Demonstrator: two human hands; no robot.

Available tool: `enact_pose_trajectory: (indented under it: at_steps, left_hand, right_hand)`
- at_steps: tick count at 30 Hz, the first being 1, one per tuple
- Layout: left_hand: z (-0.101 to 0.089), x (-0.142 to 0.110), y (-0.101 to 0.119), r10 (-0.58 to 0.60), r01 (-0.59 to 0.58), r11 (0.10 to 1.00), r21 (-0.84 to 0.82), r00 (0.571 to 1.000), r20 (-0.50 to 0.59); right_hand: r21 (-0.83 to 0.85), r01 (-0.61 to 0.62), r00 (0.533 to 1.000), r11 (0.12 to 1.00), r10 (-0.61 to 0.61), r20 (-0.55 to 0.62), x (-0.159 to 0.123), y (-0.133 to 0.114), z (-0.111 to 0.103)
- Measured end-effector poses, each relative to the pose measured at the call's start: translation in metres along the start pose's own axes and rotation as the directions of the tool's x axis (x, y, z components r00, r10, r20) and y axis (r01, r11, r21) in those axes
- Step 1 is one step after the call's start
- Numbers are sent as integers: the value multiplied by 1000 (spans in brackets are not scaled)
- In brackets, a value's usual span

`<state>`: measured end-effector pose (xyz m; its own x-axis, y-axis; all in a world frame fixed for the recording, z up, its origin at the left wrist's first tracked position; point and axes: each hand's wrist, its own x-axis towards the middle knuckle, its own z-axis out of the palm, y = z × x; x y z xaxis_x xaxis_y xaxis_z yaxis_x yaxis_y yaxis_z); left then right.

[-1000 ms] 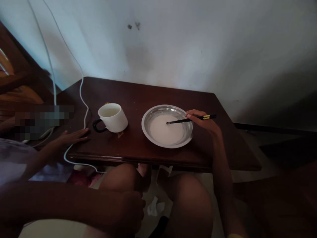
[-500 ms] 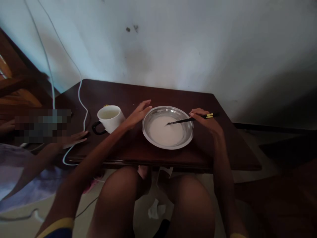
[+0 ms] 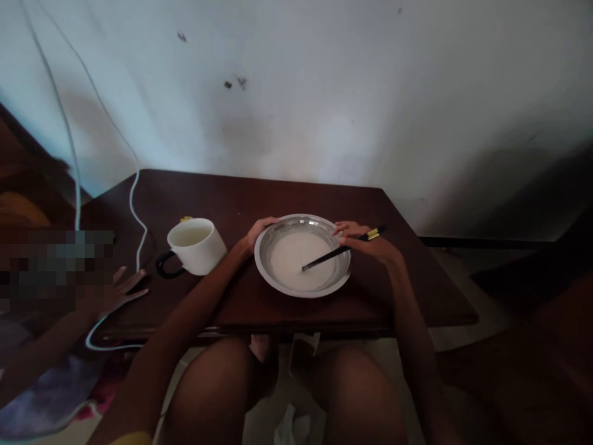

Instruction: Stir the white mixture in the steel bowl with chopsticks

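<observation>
A round metal bowl (image 3: 302, 292) stands on the dark wooden table, with a pale, milky batter-like mixture (image 3: 296, 256) inside. At the bowl's far left rim, my left hand (image 3: 260, 232) grips the edge, its fingertips partly hidden behind it. My right hand (image 3: 364, 241) is closed around black chopsticks (image 3: 331, 254) with gold bands at the upper end. Their tips dip into the mixture near the bowl's middle, and the fingers of that hand lie close to the right rim. Left of the bowl is a white mug (image 3: 198, 250) with a black handle, holding some liquid.
Another person's hand (image 3: 127, 289) rests at the left side of the table (image 3: 259, 194), near a white cable (image 3: 134, 201). A pale wall (image 3: 315, 93) rises behind the table. Below the front edge are my knees.
My left hand has gone from hovering by the rim with fingers raised to holding it. The chopstick tips have shifted nearer me in the mixture. The whole view has tilted slightly.
</observation>
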<state>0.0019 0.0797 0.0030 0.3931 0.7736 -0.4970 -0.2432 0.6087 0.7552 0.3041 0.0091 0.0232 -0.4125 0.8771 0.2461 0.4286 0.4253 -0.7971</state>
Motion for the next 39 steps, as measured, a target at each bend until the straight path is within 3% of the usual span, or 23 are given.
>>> enact_pose_trajectory:
  at_steps: [2,6,12,16,18,23,26,29,32,35,37,39]
  left_hand:
    - [3,-2,1,-12,13,1000,9,999,-44]
    - [7,-5,2,2,-1,1000,14,999,-54]
    - [5,-5,1,7,-5,999,41,998,-60]
    - [4,-4,1,1,3,998,57,997,-76]
    - [5,-5,1,8,-4,998,62,998,-69]
    - [8,-7,1,42,-37,997,66,996,-74]
    - [5,-4,0,50,-47,997,61,997,-52]
    - [0,0,-1,40,-37,997,61,998,-52]
    - [0,1,-1,38,-36,998,46,998,-54]
    - [3,-2,-1,48,-46,997,55,998,-40]
    - [4,-4,-1,71,-68,995,67,997,-33]
    - [5,-5,-1,76,-72,994,79,996,-49]
  right_hand:
    - [-14,0,1000,1000,0,-4,2,0,3]
    - [-21,-90,967,996,82,-242,1,3,-3]
    - [10,19,998,1000,-18,-58,1,3,2]
    - [-13,-42,974,999,37,-224,3,6,0]
    - [27,-82,966,996,86,-245,0,6,-7]
    - [44,16,1000,999,-16,0,2,0,3]
    - [12,12,992,1000,-10,-124,7,3,9]
    - [55,-77,964,995,89,-252,4,8,-4]
    - [119,-75,979,990,96,-182,-2,6,-15]
    - [110,-25,999,994,28,-31,1,0,-2]
    - [66,2,998,998,2,-59,7,0,12]
    - [34,-9,983,999,15,-183,11,3,17]
